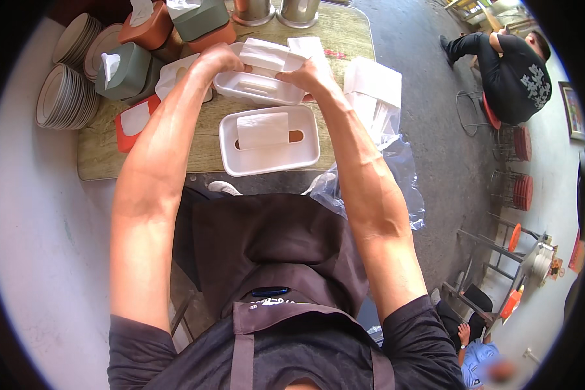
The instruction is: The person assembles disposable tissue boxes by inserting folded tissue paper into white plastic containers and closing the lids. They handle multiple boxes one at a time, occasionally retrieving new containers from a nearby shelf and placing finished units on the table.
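Note:
My left hand (222,60) and my right hand (307,75) grip opposite ends of a stack of white folded paper tissues (265,54). The stack is held just above a white plastic tissue box part (260,99), an open tray on the table. My right thumb presses the stack's near edge; some fingers of both hands are hidden. Nearer me lies a second white tray-like part (231,159) with an oval slot in its bottom. A folded white tissue (262,130) lies across that slot, and wood shows through at both ends.
Stacked plates (68,97), a green tissue box (125,73) and an orange one (148,27) crowd the table's left. Metal containers (298,12) stand at the back. White tissue packs (374,84) and clear plastic (396,175) lie right. A person (517,78) sits beyond, near red stools (521,143).

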Available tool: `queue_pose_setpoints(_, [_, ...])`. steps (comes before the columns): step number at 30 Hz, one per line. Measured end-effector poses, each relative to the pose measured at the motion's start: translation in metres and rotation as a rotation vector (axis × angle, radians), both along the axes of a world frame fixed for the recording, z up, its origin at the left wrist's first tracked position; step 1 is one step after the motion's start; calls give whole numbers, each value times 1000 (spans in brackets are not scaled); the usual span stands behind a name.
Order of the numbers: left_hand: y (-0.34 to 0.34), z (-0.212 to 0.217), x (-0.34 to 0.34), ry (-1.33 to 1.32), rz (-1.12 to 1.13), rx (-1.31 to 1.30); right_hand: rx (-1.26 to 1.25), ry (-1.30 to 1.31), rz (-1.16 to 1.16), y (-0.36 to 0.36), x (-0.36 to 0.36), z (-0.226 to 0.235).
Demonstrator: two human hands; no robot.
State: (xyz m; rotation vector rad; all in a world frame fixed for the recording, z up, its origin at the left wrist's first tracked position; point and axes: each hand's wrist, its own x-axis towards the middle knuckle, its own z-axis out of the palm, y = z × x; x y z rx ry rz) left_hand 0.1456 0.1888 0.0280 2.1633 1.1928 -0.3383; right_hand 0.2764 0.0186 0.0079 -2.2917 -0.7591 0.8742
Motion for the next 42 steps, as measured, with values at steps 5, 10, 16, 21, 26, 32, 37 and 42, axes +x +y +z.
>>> queue_pose_setpoints(5, [-3, 6, 2, -2, -3, -22, -6, 45, -24, -1, 3, 1])
queue_pose_setpoints(10, [-1, 1, -2, -62, 6, -48, 25, 53, -32, -2, 3, -1])
queue_pose_setpoints(16, [1, 14, -16, -126, 36, -333, 32, 168, -47, -9, 5, 14])
queue_pose_setpoints(21, [9, 7, -30, -206, 50, -346, 95, 243, -52, -13, 13, 7])
queue_pose_setpoints(26, [-17, 4, -49, -392, 107, -171, 62, -156, -30, 4, 21, 12])
queue_pose_setpoints(32, [-32, -18, -63, -594, 1, -123, 246, -256, 12, 31, 12, 7])
queue_pose_setpoints(37, [-37, -26, -66, -645, -8, -72, 462, -206, 6, 36, 12, 5])
queue_pose_setpoints(42, [-38, -30, -67, -678, -20, -79, 515, -128, 27, 32, 13, 8])
